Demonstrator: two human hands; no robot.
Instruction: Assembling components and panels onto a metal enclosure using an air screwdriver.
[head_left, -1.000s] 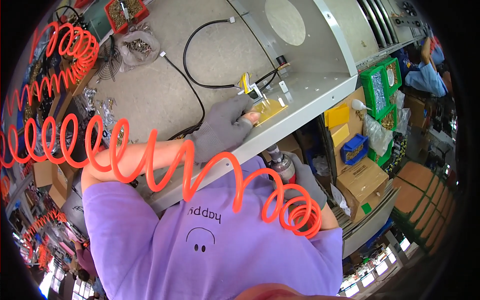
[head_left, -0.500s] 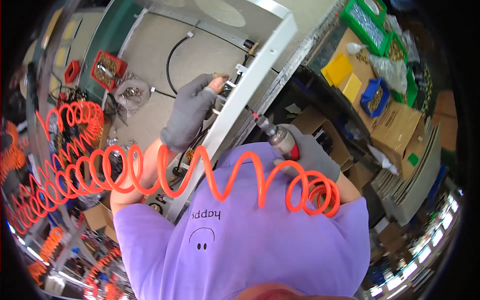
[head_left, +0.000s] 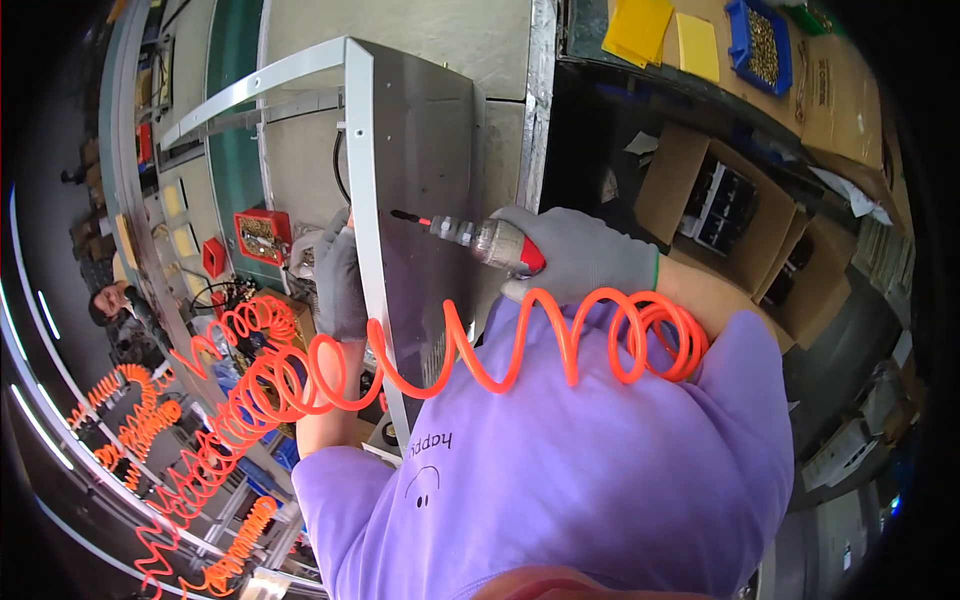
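A grey-gloved right hand, my right hand (head_left: 590, 250), is wrapped round a pneumatic screwdriver (head_left: 490, 243) with a red band. Its dark bit points left, with the tip close to the outer side panel of a grey metal housing (head_left: 425, 130); whether it touches cannot be made out. My left hand (head_left: 342, 280), also gloved, reaches to the inner side of the housing's pale front rim (head_left: 362, 160). That rim and the angle hide most of its fingers. A black cable (head_left: 341, 165) runs down inside the housing just above that hand.
An orange coiled air hose (head_left: 490, 370) hangs across my chest and forearms. Red bins (head_left: 262, 236) of small parts lie left of the housing. On the right are open cardboard boxes (head_left: 720, 195), a blue bin of brass-coloured parts (head_left: 757, 45) and yellow pads (head_left: 637, 30).
The view has turned, and the housing's outer side panel now shows. My right hand has brought the screwdriver bit up near that panel. My left hand's fingers have gone behind the rim.
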